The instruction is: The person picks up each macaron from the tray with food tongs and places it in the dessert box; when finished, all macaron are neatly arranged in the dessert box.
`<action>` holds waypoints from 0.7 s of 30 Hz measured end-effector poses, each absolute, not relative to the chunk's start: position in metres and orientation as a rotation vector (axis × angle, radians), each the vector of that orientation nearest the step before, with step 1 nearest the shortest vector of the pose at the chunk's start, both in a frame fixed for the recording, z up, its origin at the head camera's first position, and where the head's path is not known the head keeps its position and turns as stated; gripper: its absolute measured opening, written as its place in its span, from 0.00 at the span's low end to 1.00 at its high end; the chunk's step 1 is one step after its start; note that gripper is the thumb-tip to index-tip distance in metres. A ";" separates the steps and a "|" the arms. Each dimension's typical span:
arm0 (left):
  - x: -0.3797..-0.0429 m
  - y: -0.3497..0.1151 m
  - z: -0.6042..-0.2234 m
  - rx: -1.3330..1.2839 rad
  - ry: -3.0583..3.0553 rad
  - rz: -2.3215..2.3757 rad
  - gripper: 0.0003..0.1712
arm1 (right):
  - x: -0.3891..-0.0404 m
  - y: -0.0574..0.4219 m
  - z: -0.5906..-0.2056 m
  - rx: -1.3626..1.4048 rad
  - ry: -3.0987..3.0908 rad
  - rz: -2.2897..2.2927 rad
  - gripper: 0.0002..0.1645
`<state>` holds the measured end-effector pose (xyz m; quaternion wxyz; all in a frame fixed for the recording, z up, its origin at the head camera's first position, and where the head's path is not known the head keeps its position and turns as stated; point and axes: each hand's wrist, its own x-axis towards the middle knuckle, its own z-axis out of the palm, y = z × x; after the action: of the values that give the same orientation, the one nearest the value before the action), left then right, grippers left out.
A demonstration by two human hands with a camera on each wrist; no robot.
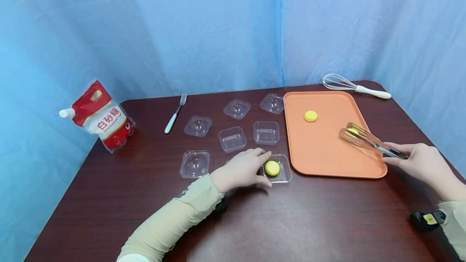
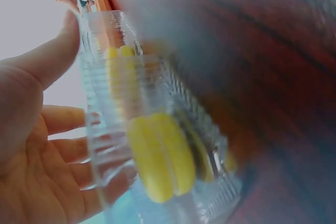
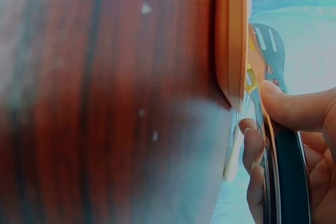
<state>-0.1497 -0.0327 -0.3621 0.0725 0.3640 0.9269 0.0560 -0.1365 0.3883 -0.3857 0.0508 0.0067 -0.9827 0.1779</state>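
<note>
My left hand (image 1: 243, 169) is spread beside a clear plastic box (image 1: 285, 173) with a yellow macaron (image 1: 272, 168) in it. Its thumb and fingertips are right at the box's left side. Up close in the left wrist view, two yellow macarons (image 2: 161, 156) show through the clear plastic walls; the left hand hides most of the nearer box in the head view. My right hand (image 1: 418, 163) grips metal tongs (image 1: 380, 145) by the dark handles. Their slotted ends straddle another yellow macaron (image 1: 352, 132) over the orange tray (image 1: 327, 157).
One more macaron (image 1: 310, 116) lies farther back on the tray. Clear boxes (image 1: 232, 138) and domed lids (image 1: 198, 126) stand left of it. A whisk (image 1: 371, 91) lies behind the tray, a fork (image 1: 176, 114) at back left, a red-and-white sugar pouch (image 1: 105, 118) at far left.
</note>
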 end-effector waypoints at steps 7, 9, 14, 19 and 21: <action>-0.156 -0.041 -0.354 1.141 2.854 0.215 0.43 | -0.136 0.389 -0.387 0.017 -2.992 0.540 0.35; -0.159 -0.045 -0.351 1.139 2.877 0.239 0.41 | -0.137 0.390 -0.388 0.011 -2.996 0.541 0.35; -0.169 -0.060 -0.344 1.103 2.937 0.330 0.38 | -0.137 0.390 -0.388 0.007 -3.005 0.534 0.35; -0.180 -0.075 -0.343 0.964 2.962 0.378 0.38 | -0.136 0.389 -0.387 0.013 -3.007 0.538 0.34; -0.183 -0.080 -0.345 0.908 2.966 0.372 0.38 | -0.136 0.389 -0.386 0.015 -3.007 0.538 0.34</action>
<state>-0.1832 -0.0803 -0.3452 0.0085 0.2908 0.9493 0.1192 -0.1358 0.3886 -0.3862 0.0436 0.0049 -0.9834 0.1759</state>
